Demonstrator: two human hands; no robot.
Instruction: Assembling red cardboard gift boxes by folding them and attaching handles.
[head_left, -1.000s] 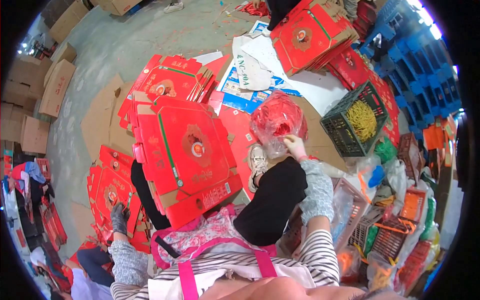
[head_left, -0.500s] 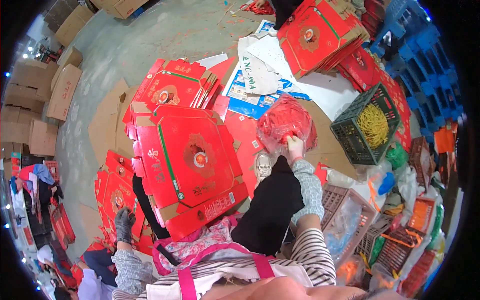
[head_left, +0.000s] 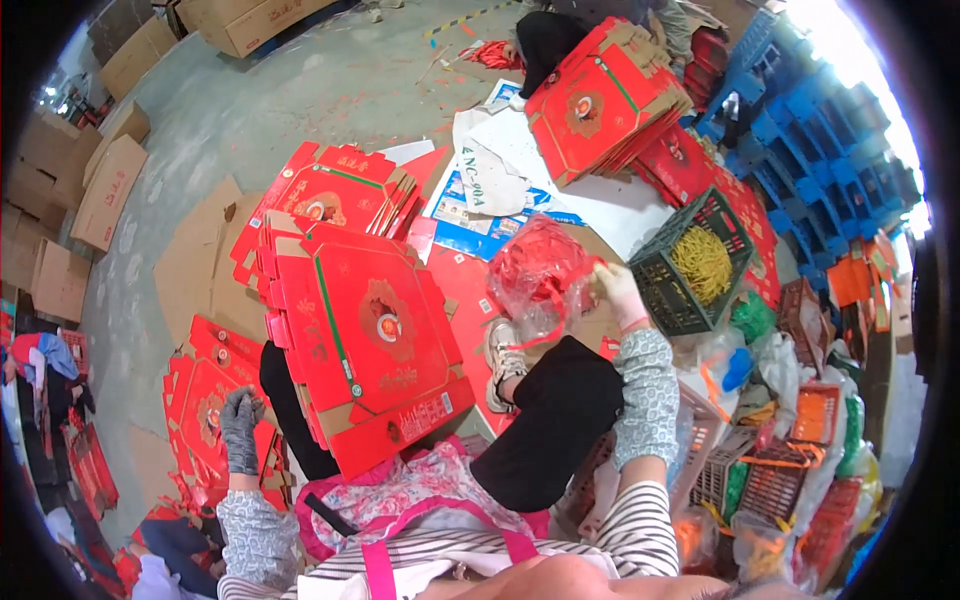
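Observation:
My right hand (head_left: 620, 293), in a pale glove, pinches a thin red strip beside a clear plastic bag (head_left: 530, 262) full of red material. The bag lies in front of my shoe. A large stack of flattened red cartons (head_left: 385, 270) rests tilted across my lap and left leg. At the left, my left hand (head_left: 240, 430), in a dark grey glove, is raised with its fingers closed. What they hold, if anything, is too small to tell. Behind that hand lie more red cartons (head_left: 205, 395) on the floor.
Another red carton stack (head_left: 325, 195) stands ahead. A dark green crate (head_left: 685, 310) holding yellow strips stands at the right, near blue pallets (head_left: 810, 150). Brown crates (head_left: 775, 485) and plastic bags crowd the lower right. Another person (head_left: 550, 45) sits at the far side beside a carton stack (head_left: 600, 95).
My right hand has shifted right, away from the bag's top, and a red strip now trails from it. My left hand has moved slightly left and up. The view has shifted.

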